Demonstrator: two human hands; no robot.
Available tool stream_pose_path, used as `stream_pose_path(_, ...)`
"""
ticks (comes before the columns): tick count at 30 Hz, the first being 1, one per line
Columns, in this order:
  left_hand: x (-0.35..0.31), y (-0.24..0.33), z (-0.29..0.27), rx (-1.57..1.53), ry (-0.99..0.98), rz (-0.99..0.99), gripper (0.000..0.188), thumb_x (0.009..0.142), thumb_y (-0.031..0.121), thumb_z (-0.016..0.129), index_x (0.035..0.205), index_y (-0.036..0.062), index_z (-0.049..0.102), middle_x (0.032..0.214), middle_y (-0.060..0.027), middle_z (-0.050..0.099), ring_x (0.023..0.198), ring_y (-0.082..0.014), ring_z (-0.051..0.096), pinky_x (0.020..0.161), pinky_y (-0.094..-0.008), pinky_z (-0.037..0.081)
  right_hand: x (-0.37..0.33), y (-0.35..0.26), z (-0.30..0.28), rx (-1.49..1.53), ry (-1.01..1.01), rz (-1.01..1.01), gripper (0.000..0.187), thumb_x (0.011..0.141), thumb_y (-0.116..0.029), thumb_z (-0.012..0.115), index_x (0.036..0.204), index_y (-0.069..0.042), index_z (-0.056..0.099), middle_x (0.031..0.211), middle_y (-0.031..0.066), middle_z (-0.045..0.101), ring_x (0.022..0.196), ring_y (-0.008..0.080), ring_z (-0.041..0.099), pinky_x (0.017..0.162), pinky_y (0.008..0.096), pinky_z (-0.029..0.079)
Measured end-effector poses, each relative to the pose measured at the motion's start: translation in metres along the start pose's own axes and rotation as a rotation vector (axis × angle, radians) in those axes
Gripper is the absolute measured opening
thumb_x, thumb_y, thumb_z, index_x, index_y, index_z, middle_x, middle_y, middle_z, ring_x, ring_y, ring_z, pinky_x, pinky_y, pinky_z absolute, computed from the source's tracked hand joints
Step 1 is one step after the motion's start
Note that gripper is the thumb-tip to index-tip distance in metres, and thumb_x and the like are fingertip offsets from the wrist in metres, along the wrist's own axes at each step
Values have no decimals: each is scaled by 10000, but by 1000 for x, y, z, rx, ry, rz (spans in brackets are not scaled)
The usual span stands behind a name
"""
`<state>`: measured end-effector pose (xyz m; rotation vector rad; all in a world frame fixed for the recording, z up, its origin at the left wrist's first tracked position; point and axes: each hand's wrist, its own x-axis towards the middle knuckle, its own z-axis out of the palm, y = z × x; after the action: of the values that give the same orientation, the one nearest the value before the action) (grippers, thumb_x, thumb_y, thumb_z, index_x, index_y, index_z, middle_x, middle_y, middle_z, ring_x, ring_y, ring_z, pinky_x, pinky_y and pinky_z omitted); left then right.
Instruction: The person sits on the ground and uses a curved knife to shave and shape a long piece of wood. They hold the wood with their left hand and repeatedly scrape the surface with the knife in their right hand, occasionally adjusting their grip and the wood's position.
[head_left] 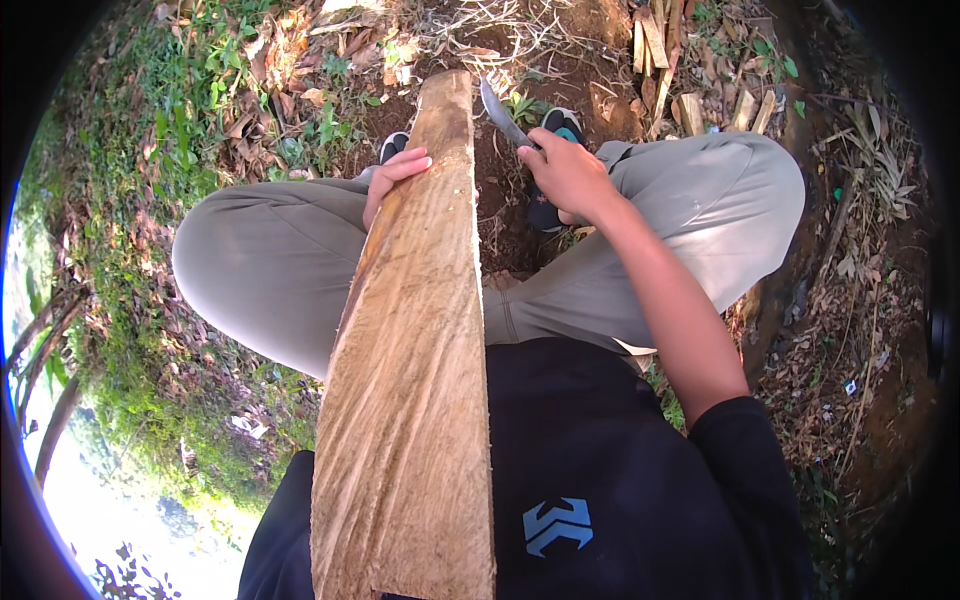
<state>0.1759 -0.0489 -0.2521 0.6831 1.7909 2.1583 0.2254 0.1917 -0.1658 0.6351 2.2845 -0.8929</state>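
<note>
A long rough-sawn wooden board [420, 360] runs from my chest out between my knees, narrowing toward its far end. My left hand [393, 180] grips its left edge near that end; the fingertips lie on the upper face, while the thumb and palm are hidden. In my right hand [568, 175], fingers closed round the handle, is a knife with a curved grey blade [502, 112]. The blade points up and away, just right of the board's far end, with a small gap between them. Most of the handle is covered by my hand.
My bent knees in grey trousers [705, 200] flank the board, with dark shoes [562, 125] beyond. Several split wood pieces [690, 114] lie at the far right. Brown soil [500, 205] shows between my legs. Green plants [180, 130] and dry leaves cover the left slope.
</note>
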Motion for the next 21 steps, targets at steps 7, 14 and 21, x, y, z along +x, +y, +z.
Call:
stream_pose_path(7,0,1,2,-9,16,-35,531,678,-92,723,1118,-62,427,1248,-233,373,1044,-355,571,798,-418,571,6,9,16,-33,55,-114,412,959,-409,307,935,-61,527,841,186,607,851,382,584,761,473,427)
stream_pose_path(14,3,2,-3,76,-87,27,452,753,-51,665,1129,-63,415,1255,-222,373,989,-385,597,800,-438,567,6,2,-2,47,-100,-32,440,947,-378,313,907,-30,580,908,204,623,892,393,578,794,449,433)
stream_pose_path(21,7,28,22,-272,117,-154,429,782,-2,667,1126,-62,418,1242,-212,403,998,-361,600,772,-424,568,21,19,-2,130,-82,-180,449,951,-370,350,768,11,501,633,151,495,642,319,494,674,407,389)
